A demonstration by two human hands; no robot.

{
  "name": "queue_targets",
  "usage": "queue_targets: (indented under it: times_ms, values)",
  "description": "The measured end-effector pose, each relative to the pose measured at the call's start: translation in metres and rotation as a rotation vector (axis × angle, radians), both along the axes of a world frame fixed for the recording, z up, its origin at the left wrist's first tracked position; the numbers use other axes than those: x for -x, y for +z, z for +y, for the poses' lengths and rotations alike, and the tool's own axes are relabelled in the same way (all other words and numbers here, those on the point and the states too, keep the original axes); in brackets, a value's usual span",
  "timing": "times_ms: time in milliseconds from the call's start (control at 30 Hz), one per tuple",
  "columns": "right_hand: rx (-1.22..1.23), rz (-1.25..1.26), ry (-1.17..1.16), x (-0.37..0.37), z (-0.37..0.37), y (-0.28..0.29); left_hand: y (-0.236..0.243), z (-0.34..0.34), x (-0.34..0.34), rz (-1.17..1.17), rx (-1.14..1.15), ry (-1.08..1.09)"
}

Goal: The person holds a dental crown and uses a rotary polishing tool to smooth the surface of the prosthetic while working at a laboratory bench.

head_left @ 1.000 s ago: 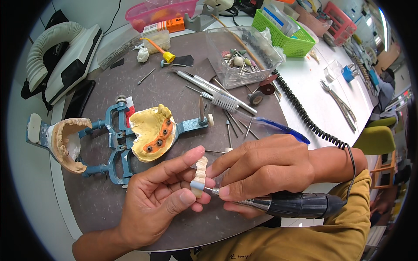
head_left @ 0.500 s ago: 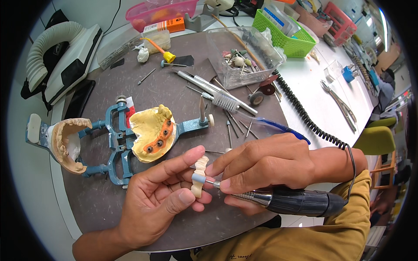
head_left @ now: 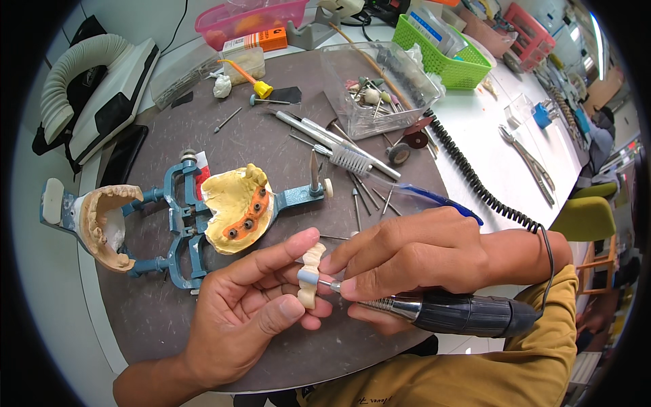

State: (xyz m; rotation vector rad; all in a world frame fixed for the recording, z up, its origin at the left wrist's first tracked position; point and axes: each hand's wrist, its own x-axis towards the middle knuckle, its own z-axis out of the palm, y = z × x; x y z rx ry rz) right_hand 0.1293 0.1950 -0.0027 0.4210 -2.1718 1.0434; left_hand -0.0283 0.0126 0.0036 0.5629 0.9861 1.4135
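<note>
Brown worktop (head_left: 156, 325): blue bit (head_left: 308, 277) shifts higher

Right hand (head_left: 427, 258) grips the handpiece (head_left: 468, 314), left hand (head_left: 237, 305) pinches the tooth bridge (head_left: 307, 298); the bit now sits mid-bridge, apparently working a different stretch; beyond lies the yellow model (head_left: 220, 197)

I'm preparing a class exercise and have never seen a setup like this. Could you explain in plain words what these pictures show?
There is no robot: these are a person's bare hands. Every picture comes from a wide fisheye camera on the person's head, looking down, so straight edges bend. The left hand holds a pale tooth strip. The right hand holds a black and silver handpiece; its blue-grey tip appears to touch the strip. On the dark surface, a blue frame carries yellow and tan dental models. Nearby are metal tools and a clear box of small bits.
</note>
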Motion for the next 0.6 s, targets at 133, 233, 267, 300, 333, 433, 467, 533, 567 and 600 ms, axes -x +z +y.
queue_targets:
  times_ms: [133, 233, 267, 300, 333, 433, 467, 533, 567, 600]
  values:
    - [-0.018, -0.006, 0.019, -0.0011, 0.0005, 0.0009, -0.0027, -0.0014, 0.0039, 0.002, -0.044, -0.034]
    - [-0.027, -0.001, 0.026, -0.0007, 0.0029, -0.0013, -0.0032, -0.0016, 0.0040, -0.002, -0.042, -0.035]
    - [-0.004, -0.005, 0.012, -0.0002, 0.0005, -0.0005, -0.0039, -0.0018, 0.0040, -0.004, -0.044, -0.034]
    - [0.017, -0.010, -0.003, -0.0002, -0.0009, 0.0003, -0.0044, -0.0018, 0.0039, -0.003, -0.050, -0.035]
    - [-0.001, 0.000, 0.010, -0.0003, 0.0003, 0.0001, -0.0048, -0.0018, 0.0038, -0.002, -0.056, -0.036]
    - [-0.023, 0.012, 0.028, -0.0003, 0.0033, -0.0014, -0.0038, -0.0016, 0.0043, 0.001, -0.051, -0.041]
    - [-0.011, 0.005, 0.019, -0.0009, 0.0018, -0.0010, -0.0034, -0.0015, 0.0045, 0.003, -0.045, -0.043]
    - [-0.014, 0.002, 0.021, -0.0006, 0.0013, -0.0004, -0.0044, -0.0021, 0.0049, 0.005, -0.050, -0.043]
    - [-0.026, 0.007, 0.032, 0.0003, 0.0027, -0.0006, -0.0047, -0.0024, 0.0051, 0.006, -0.053, -0.043]
    - [-0.026, 0.009, 0.028, 0.0004, 0.0027, -0.0007, -0.0042, -0.0022, 0.0049, 0.007, -0.048, -0.042]
